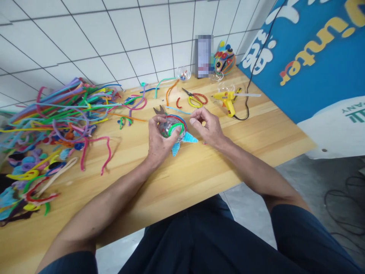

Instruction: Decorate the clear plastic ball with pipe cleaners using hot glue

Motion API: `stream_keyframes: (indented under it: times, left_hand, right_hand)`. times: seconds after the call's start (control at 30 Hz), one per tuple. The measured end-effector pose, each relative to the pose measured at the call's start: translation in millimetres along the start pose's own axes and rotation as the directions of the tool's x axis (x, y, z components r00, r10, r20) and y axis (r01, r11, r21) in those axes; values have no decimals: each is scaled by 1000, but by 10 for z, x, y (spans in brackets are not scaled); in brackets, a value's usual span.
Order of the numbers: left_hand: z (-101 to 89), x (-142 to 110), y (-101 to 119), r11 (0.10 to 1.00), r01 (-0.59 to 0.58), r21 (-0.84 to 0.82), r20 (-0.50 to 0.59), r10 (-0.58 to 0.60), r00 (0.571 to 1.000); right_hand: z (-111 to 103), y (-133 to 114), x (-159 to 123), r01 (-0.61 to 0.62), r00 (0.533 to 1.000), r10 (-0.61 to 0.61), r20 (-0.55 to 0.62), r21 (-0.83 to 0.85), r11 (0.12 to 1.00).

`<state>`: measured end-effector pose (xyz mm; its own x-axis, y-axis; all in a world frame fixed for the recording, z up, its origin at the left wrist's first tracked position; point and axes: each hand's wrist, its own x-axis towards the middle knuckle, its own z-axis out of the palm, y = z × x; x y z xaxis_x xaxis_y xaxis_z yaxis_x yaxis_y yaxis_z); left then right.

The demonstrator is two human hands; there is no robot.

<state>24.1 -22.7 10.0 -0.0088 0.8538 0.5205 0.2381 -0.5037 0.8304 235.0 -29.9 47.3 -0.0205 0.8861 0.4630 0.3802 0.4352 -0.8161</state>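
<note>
Head view shows the left hand [160, 141] wrapped around the clear ball [165, 129] over the table [137, 213], its thumb on the green loop [172, 130], while the right hand [210, 127] hovers just beside with fingertips drawn close together; whether they pinch the pale-blue stem [178, 110] I cannot tell. Slack fingers could let the smooth ball roll, whereas a hard thumb press might shift the loop. Pliers [159, 110] right behind could snag the stem if the ball is turned.
</note>
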Motion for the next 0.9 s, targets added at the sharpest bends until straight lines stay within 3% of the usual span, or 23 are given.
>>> stream_keyframes:
  times: [0.2,0.3,0.4,0.53,0.63,0.73,0.83,0.9]
  left_hand:
    - [-35,-29,-41,998,-23,-50,42,25,999]
    - [-69,-44,-85,994,-93,-61,76,98,992]
    - [-90,-44,-122,992,-116,-54,80,120,990]
    - [-88,-35,-149,990,-130,-51,64,133,989]
    - [-78,-33,-169,988,-150,-40,65,152,986]
    - [-72,-33,-197,985,-167,-38,66,169,983]
    - [-74,-34,-224,981,-184,-60,48,186,981]
    - [-79,-38,-235,981,-179,-70,51,183,982]
  right_hand:
    - [-201,-9,111,29,1000,-28,3,-153,988]
    - [-410,0,162,-75,986,99,132,-180,981]
    - [-602,-10,102,-190,921,234,312,-164,968]
    - [-660,-18,-153,-131,825,262,500,-281,951]
    - [-575,1,-374,-68,853,273,446,-423,904]
    - [-530,5,-479,-113,899,280,338,-438,892]
    - [-617,-3,-306,-202,944,275,182,-341,918]
    - [-731,12,11,-202,974,222,48,-267,942]
